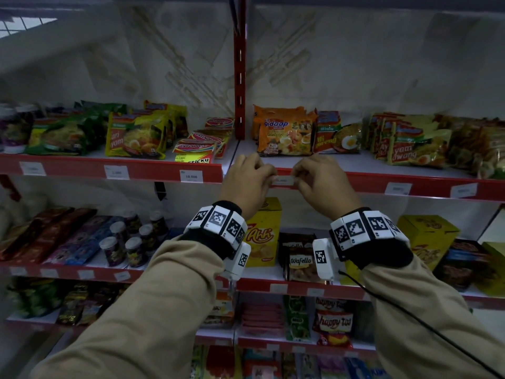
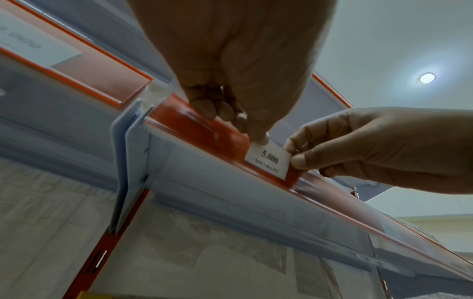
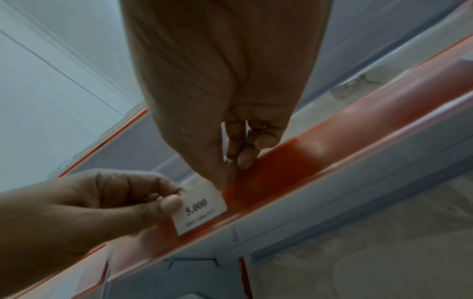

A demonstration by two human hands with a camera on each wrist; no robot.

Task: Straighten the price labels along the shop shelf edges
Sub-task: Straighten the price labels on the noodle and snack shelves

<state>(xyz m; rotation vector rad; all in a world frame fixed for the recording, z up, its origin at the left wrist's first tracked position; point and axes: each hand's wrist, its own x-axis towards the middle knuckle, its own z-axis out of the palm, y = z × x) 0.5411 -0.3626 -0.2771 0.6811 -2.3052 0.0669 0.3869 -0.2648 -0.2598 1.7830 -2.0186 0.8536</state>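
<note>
1. While the label [image 1: 282, 181] is sitting in the red rail [image 1: 355, 181] right of the post [image 1: 240, 77], we are pinching its ends, left hand [image 1: 246, 181] and right hand [image 1: 325, 181].
2. Next we are probably levelling it gently.

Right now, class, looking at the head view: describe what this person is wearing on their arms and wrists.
Both arms wear beige sleeves with black cuffs. Each wrist carries a band of white blocks printed with black square codes. A thin black cable trails from the right wrist.
</note>
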